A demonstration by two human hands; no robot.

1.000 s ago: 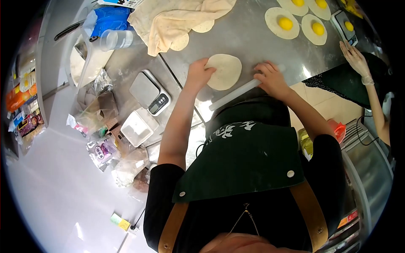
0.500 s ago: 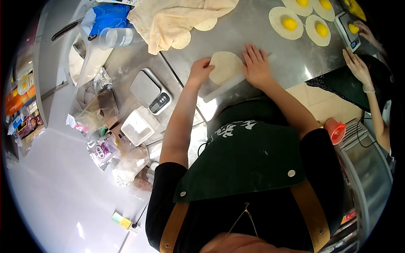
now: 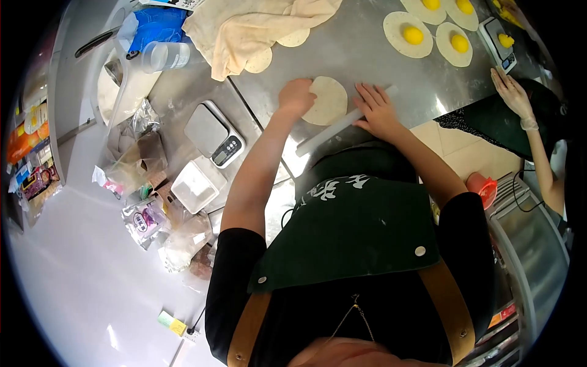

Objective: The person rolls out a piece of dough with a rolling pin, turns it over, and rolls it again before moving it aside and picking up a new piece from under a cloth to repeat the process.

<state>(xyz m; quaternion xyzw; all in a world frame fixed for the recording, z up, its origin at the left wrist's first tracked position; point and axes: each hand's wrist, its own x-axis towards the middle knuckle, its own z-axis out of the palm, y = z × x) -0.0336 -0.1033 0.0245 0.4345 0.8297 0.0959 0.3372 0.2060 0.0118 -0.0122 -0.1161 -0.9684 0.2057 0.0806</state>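
A round, flat dough sheet (image 3: 328,103) lies on the steel worktop in front of me. My left hand (image 3: 296,96) is closed at its left edge, the fingertips pinching the rim. A pale rolling pin (image 3: 324,138) lies slantwise along the near right side of the dough. On the pin's upper right part rests my right hand (image 3: 378,111), fingers stretched out and slightly apart; the palm hides some of the pin.
Dough rounds topped with yellow balls (image 3: 413,35) lie at the back right. Beside them a co-worker's gloved hand (image 3: 515,96) is near a scale (image 3: 500,46). A cloth (image 3: 244,30) partly covers dough rounds. Leftward are another scale (image 3: 214,133) and a white tub (image 3: 195,186).
The right hand has moved slightly right and toward me, onto the rolling pin, whose near end shows more clearly. The left fingers have curled further over the dough's edge. The co-worker's second hand has left the scale.
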